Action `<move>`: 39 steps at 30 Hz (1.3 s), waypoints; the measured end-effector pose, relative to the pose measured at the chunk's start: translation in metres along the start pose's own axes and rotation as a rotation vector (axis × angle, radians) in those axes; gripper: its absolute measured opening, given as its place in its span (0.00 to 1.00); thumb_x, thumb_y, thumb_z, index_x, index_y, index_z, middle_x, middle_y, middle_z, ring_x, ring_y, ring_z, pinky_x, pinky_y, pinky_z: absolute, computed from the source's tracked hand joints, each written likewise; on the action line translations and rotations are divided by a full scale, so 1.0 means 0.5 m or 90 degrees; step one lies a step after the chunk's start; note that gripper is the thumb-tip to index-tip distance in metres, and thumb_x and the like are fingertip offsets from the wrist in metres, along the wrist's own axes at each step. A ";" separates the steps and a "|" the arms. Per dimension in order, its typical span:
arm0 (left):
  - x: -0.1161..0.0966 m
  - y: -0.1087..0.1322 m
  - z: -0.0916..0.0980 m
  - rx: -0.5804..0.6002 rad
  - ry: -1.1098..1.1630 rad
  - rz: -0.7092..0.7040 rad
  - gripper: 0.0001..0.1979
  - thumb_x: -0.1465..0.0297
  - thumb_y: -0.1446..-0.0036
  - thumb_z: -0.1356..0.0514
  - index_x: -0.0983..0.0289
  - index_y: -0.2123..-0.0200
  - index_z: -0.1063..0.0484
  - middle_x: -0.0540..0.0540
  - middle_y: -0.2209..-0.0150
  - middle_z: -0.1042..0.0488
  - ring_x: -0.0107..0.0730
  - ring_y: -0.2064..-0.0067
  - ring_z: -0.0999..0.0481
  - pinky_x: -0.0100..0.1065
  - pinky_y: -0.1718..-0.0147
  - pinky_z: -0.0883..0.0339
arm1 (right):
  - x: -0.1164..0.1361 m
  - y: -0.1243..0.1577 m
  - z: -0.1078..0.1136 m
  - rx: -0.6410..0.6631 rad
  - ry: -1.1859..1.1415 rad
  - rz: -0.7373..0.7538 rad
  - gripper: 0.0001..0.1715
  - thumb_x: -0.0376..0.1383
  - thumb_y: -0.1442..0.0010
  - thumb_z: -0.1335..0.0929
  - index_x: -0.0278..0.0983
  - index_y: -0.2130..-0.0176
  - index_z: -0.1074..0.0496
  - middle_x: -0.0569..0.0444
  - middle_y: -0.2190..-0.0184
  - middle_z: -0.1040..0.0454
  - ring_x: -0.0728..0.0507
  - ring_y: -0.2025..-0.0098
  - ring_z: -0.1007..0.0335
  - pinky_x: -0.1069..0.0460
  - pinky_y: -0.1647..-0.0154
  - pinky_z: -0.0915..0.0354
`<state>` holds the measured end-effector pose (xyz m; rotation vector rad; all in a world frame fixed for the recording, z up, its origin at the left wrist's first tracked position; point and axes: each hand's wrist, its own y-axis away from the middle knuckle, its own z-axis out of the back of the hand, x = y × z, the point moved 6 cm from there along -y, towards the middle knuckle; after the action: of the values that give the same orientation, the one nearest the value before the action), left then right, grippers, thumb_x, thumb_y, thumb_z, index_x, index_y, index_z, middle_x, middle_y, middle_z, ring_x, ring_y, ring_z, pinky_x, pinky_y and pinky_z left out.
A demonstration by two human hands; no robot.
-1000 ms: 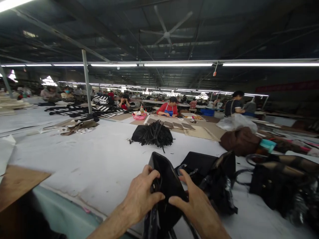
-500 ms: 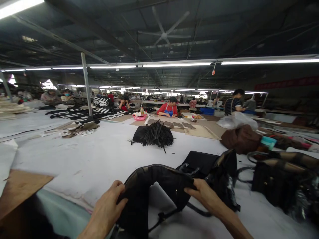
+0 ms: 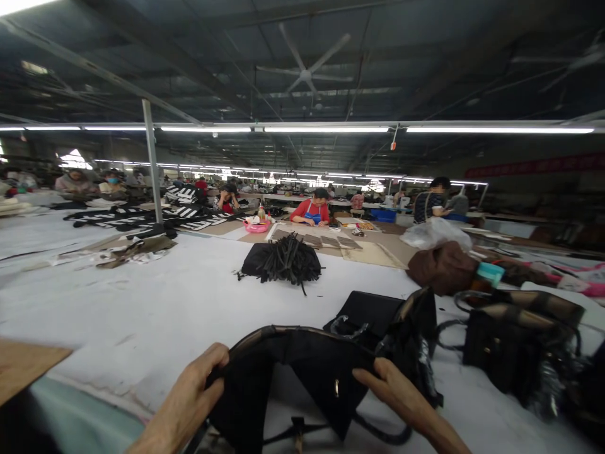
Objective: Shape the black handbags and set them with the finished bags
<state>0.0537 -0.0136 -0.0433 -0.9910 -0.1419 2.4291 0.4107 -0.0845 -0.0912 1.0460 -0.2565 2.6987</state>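
Between my hands a black handbag [image 3: 302, 353] is held up by its top edge, which bows into a wide arch. My left hand [image 3: 196, 391] grips the left end, with the thumb on the near side and the fingers over the rim. At the right end, my right hand [image 3: 394, 388] pinches the edge between thumb and fingers. A small gold-coloured metal piece shows on the panel near my right thumb. Below hang a dark strap and a handle loop [image 3: 385, 432]. The bag's lower part is cut off by the frame.
Just beyond stands another black bag [image 3: 411, 340], with more black bags [image 3: 510, 340] to the right. A heap of black strips [image 3: 288, 258] lies on the white tabletop [image 3: 189, 302]. Farther back are a brown bundle [image 3: 442, 268], a pink basket [image 3: 256, 225] and a seated co-worker [image 3: 312, 210].
The rim has been spread wider and lowered slightly as my hands moved apart. The metal piece now shows more clearly. My view has turned a little to the right.
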 end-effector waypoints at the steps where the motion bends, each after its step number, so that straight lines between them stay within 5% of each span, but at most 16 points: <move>1: -0.010 0.003 -0.001 -0.007 -0.003 -0.036 0.07 0.77 0.58 0.54 0.62 0.73 0.43 0.48 0.68 0.34 0.28 0.65 0.33 0.25 0.66 0.39 | 0.002 0.002 -0.005 -0.004 0.012 -0.002 0.22 0.51 0.52 0.37 0.36 0.81 0.43 0.60 0.81 0.44 0.51 0.77 0.49 0.56 0.78 0.51; 4: -0.032 -0.001 -0.005 -0.053 -0.045 -0.097 0.18 0.78 0.57 0.54 0.61 0.60 0.41 0.55 0.49 0.39 0.31 0.51 0.35 0.28 0.55 0.40 | 0.028 0.007 -0.017 0.003 0.037 0.016 0.21 0.49 0.52 0.36 0.36 0.82 0.42 0.59 0.81 0.42 0.51 0.76 0.47 0.56 0.78 0.50; 7: -0.050 -0.019 -0.019 -0.071 -0.191 -0.094 0.32 0.82 0.59 0.54 0.62 0.47 0.49 0.57 0.41 0.50 0.35 0.45 0.42 0.34 0.49 0.45 | 0.066 0.013 -0.017 0.016 0.047 0.028 0.18 0.46 0.52 0.35 0.36 0.82 0.40 0.59 0.82 0.40 0.50 0.76 0.45 0.56 0.77 0.49; 11: -0.088 -0.055 -0.029 -0.027 -0.407 0.013 0.40 0.86 0.63 0.53 0.62 0.42 0.52 0.58 0.39 0.52 0.40 0.45 0.42 0.41 0.48 0.47 | 0.123 0.028 -0.011 0.043 -0.011 0.064 0.09 0.40 0.53 0.35 0.36 0.74 0.32 0.58 0.77 0.32 0.47 0.71 0.39 0.56 0.72 0.45; 15: -0.163 -0.098 -0.036 0.001 -0.462 0.043 0.40 0.78 0.60 0.43 0.64 0.42 0.52 0.61 0.39 0.54 0.47 0.42 0.49 0.46 0.46 0.53 | 0.159 0.043 -0.007 0.039 -0.059 0.057 0.14 0.39 0.53 0.37 0.37 0.66 0.30 0.57 0.73 0.29 0.46 0.69 0.36 0.55 0.68 0.43; 21: -0.229 -0.183 -0.137 0.025 -0.399 -0.065 0.46 0.72 0.65 0.36 0.65 0.42 0.55 0.63 0.40 0.52 0.49 0.40 0.54 0.48 0.44 0.61 | 0.169 0.049 -0.027 0.031 -0.065 0.013 0.16 0.40 0.53 0.36 0.36 0.64 0.29 0.56 0.71 0.28 0.45 0.68 0.36 0.54 0.68 0.42; 25: -0.199 -0.204 -0.178 0.090 -0.361 -0.231 0.41 0.80 0.62 0.43 0.67 0.43 0.55 0.62 0.49 0.39 0.45 0.48 0.40 0.45 0.47 0.52 | 0.151 0.041 -0.024 0.038 -0.102 0.049 0.14 0.40 0.56 0.34 0.35 0.68 0.28 0.56 0.71 0.28 0.44 0.66 0.36 0.54 0.66 0.42; 29: -0.157 -0.180 -0.166 0.138 -0.381 -0.407 0.33 0.84 0.59 0.50 0.63 0.47 0.49 0.58 0.54 0.36 0.41 0.53 0.36 0.41 0.53 0.46 | 0.119 0.022 -0.007 0.134 -0.213 0.080 0.15 0.42 0.52 0.36 0.33 0.71 0.28 0.55 0.73 0.28 0.43 0.68 0.36 0.53 0.67 0.41; 35: -0.136 -0.172 -0.115 0.032 -0.195 -0.341 0.24 0.81 0.58 0.49 0.63 0.55 0.45 0.59 0.45 0.47 0.39 0.46 0.43 0.40 0.49 0.46 | 0.100 -0.004 0.008 0.133 -0.190 0.086 0.13 0.41 0.54 0.34 0.34 0.70 0.28 0.56 0.73 0.29 0.45 0.68 0.37 0.54 0.68 0.42; 39: -0.146 -0.166 -0.109 0.054 -0.128 -0.350 0.14 0.81 0.56 0.49 0.61 0.64 0.41 0.55 0.47 0.45 0.35 0.47 0.42 0.36 0.49 0.45 | 0.093 -0.011 -0.001 0.135 -0.191 0.087 0.14 0.41 0.53 0.35 0.33 0.70 0.28 0.56 0.73 0.29 0.44 0.68 0.36 0.54 0.67 0.42</move>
<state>0.1696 0.0171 -0.0142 -0.5718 -0.3312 1.9985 0.3785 -0.0719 -0.0597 1.5514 -0.0969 2.7258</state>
